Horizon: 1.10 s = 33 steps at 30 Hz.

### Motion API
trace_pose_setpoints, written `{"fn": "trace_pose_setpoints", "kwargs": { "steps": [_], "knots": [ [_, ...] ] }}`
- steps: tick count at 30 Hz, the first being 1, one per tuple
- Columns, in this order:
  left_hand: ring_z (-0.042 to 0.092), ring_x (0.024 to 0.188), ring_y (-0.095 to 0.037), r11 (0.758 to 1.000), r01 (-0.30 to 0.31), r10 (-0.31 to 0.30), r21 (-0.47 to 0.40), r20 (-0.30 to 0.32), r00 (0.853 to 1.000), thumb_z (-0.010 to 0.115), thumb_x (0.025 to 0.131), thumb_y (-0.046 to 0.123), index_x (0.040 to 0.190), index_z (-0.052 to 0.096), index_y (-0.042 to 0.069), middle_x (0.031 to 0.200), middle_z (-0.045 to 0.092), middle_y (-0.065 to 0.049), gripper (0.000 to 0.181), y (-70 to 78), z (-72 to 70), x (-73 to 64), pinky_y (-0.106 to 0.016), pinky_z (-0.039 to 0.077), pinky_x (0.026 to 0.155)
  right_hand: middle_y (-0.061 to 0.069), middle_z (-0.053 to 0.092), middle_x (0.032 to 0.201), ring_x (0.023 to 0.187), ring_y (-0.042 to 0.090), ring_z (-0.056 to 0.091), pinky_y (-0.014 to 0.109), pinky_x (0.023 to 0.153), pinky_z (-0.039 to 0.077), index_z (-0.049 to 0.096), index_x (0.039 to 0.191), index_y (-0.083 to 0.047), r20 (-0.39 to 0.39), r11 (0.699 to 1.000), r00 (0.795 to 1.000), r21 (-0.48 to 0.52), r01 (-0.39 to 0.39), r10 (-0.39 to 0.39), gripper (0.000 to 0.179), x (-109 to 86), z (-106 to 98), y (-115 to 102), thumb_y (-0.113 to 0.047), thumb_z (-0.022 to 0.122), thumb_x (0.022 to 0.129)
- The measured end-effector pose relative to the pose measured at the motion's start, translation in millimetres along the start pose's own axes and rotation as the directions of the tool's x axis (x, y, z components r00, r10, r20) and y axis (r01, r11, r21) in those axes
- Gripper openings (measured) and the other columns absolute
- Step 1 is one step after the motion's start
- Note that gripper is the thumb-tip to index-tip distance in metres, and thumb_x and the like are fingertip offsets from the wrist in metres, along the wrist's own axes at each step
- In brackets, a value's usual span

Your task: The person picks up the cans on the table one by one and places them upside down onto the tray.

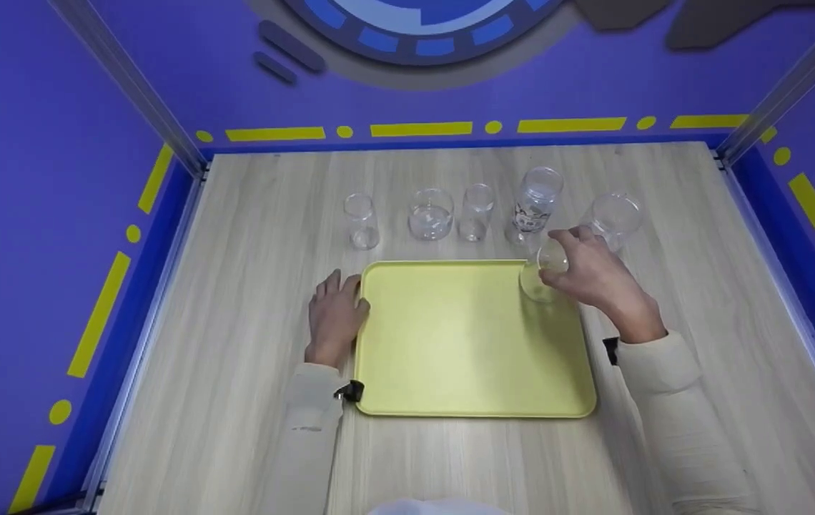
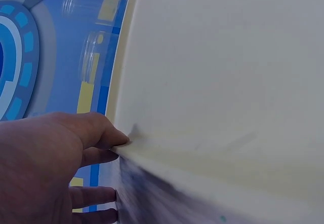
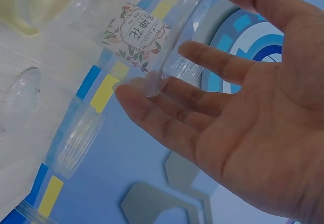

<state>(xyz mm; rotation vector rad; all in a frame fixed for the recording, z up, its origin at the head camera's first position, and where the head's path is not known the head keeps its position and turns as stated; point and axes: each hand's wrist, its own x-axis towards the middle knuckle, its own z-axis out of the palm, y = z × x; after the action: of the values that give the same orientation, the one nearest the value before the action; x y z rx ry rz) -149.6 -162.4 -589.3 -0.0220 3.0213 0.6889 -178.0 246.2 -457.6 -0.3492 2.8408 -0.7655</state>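
Right hand (image 3: 253,110), closest to view, held a clear glass (image 1: 533,287) between thumb and fingers over the far right corner of the tray (image 1: 450,343); whether they touched was unclear. Left of it, the left hand (image 1: 334,318) pinched the tray's edge. Just beyond the right hand stood a wide glass (image 1: 620,213); leftward from there, a printed glass (image 1: 532,211), slim glass (image 1: 477,212), low glass (image 1: 430,218) and tall glass (image 1: 362,225). With these five off the tray, the work seemed early.
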Motion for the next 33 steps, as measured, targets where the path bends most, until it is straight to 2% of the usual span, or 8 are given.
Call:
{"fn": "trace_pose_setpoints", "kwargs": {
  "steps": [6, 17, 33],
  "knots": [
    [0.039, 0.145, -0.046, 1.0, 0.001, -0.001, 0.002, -0.009, 1.0, 0.06, 0.103, 0.025, 0.148, 0.06, 0.01, 0.16, 0.042, -0.025, 0.048, -0.4, 0.2, -1.0, -0.064, 0.039, 0.111, 0.042, 0.048, 0.139, 0.123, 0.061, 0.051, 0.073, 0.098, 0.044, 0.05, 0.147, 0.011, -0.02, 1.0, 1.0, -0.025, 0.009, -0.01, 0.072, -1.2, 2.0, 0.4, -0.019, 0.073, 0.086],
    [0.041, 0.144, -0.048, 1.0, -0.008, 0.008, -0.009, -0.039, 0.999, 0.06, 0.101, 0.024, 0.146, 0.062, 0.009, 0.159, 0.043, -0.026, 0.047, 0.8, 1.2, -1.2, -0.066, 0.039, 0.11, 0.042, 0.048, 0.14, 0.124, 0.064, 0.049, 0.074, 0.096, 0.045, 0.05, 0.148, 0.01, -0.023, 0.999, 1.0, -0.035, -0.001, 0.0, 0.071, 0.6, 4.8, 3.3, -0.02, 0.071, 0.087],
    [0.04, 0.145, -0.048, 1.0, -0.001, 0.001, -0.001, -0.027, 1.0, 0.061, 0.101, 0.025, 0.147, 0.061, 0.008, 0.16, 0.042, -0.026, 0.049, 0.8, 1.3, -0.2, -0.066, 0.038, 0.112, 0.043, 0.039, 0.147, 0.131, 0.061, 0.047, 0.072, 0.106, 0.04, 0.042, 0.155, 0.009, 0.032, 0.999, 0.999, 0.045, -0.029, 0.028, 0.072, 3.0, 5.1, 6.8, -0.019, 0.068, 0.094]
  ]
}}
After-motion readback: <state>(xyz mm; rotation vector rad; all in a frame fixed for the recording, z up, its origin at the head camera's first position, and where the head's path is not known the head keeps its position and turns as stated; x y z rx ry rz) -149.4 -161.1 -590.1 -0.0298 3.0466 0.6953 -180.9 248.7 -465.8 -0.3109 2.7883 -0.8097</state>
